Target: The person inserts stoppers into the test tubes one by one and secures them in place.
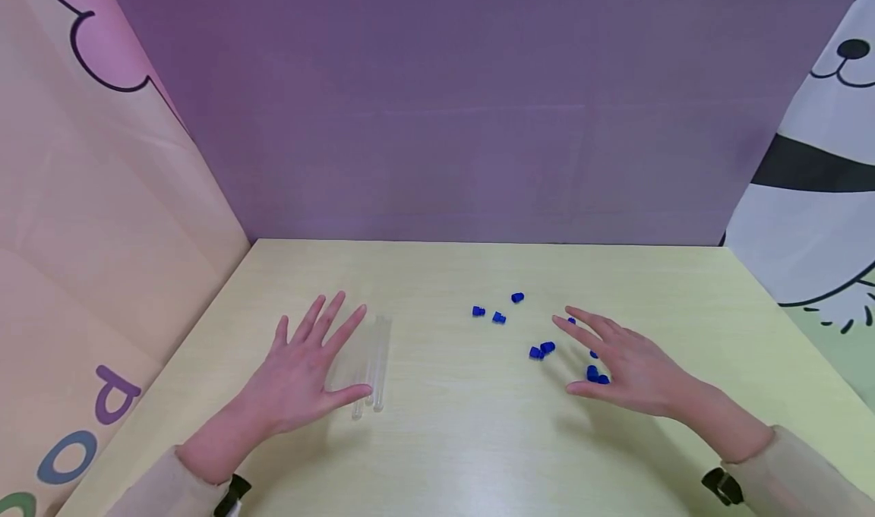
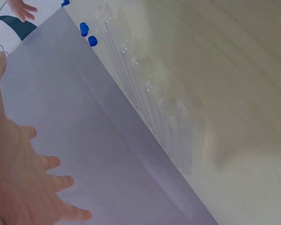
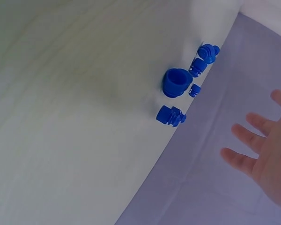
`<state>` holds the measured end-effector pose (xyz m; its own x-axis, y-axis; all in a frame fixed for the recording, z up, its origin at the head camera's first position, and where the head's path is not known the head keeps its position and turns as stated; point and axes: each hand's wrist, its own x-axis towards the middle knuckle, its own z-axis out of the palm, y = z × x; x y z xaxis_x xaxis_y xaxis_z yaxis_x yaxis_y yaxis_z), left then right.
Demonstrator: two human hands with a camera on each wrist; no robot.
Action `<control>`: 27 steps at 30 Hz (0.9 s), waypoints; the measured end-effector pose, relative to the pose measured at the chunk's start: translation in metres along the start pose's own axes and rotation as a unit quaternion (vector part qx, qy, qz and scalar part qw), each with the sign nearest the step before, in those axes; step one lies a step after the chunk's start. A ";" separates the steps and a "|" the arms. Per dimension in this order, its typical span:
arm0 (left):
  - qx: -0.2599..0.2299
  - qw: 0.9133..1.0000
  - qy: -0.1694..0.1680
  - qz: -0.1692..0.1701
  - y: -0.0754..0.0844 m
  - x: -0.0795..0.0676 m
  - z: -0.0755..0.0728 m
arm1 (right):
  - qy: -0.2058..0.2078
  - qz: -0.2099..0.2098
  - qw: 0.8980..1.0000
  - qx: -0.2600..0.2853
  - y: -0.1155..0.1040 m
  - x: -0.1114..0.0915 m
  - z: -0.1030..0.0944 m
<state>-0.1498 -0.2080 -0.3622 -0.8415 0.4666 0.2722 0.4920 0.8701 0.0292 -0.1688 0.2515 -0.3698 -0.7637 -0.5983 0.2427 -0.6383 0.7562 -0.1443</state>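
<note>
Several clear test tubes (image 1: pixel 379 365) lie side by side on the table, partly hidden under my left hand (image 1: pixel 304 376) in the head view. Their rounded ends show in the left wrist view, where the tubes (image 2: pixel 150 89) form a slanting row. That hand is spread above them, fingers straight, holding nothing. My right hand (image 1: pixel 636 369) hovers over the right side, fingers spread and holding nothing. Small blue stoppers (image 1: pixel 536 353) lie scattered under and to the left of it, some hidden by it. Up close in the right wrist view, one stopper (image 3: pixel 174 83) shows its hollow end.
A pale wood table (image 1: pixel 451 441) carries everything. Behind it stands a purple wall panel (image 1: pixel 437 107). Printed cloth panels (image 1: pixel 102 221) rise along the left and right sides. Dark straps (image 1: pixel 722 487) sit at both sleeve cuffs.
</note>
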 end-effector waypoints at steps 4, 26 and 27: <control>-0.006 1.000 0.002 0.004 -0.003 -0.001 0.002 | 0.001 -0.008 1.000 0.006 0.003 0.003 0.004; -0.068 0.997 -0.031 -0.001 -0.023 -0.004 0.010 | -0.022 -0.048 0.996 0.066 0.016 0.018 0.014; -0.072 0.997 -0.032 -0.003 -0.025 -0.004 0.010 | -0.024 -0.049 0.996 0.072 0.016 0.019 0.014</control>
<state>-0.1604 -0.2299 -0.3735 -0.8547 0.4748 0.2097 0.5101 0.8433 0.1695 -0.1945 0.2486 -0.3815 -0.6979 -0.6823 0.2178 -0.7153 0.6493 -0.2581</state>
